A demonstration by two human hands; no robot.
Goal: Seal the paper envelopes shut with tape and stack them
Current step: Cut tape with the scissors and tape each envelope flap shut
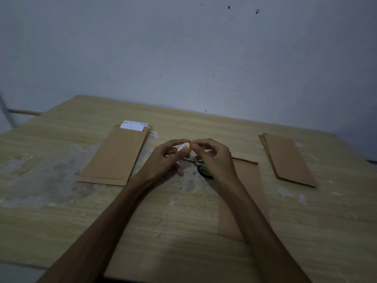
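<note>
— What do my hands hold now?

— Your left hand (169, 158) grips a small tape roll (185, 148), round, with a white core and a yellowish edge, at the centre of the frame. Your right hand (212, 158) pinches at the roll's right edge with its fingertips.

— And the envelopes?

— One brown paper envelope (246, 193) lies flat under your right forearm. A stack of envelopes (116, 158) at the left shows white sheets (133, 126) coming out of its open top. Another stack (289, 158) lies at the right. Scissors with black handles (204, 170) lie below your hands on the worn wooden table (61, 201).
</note>
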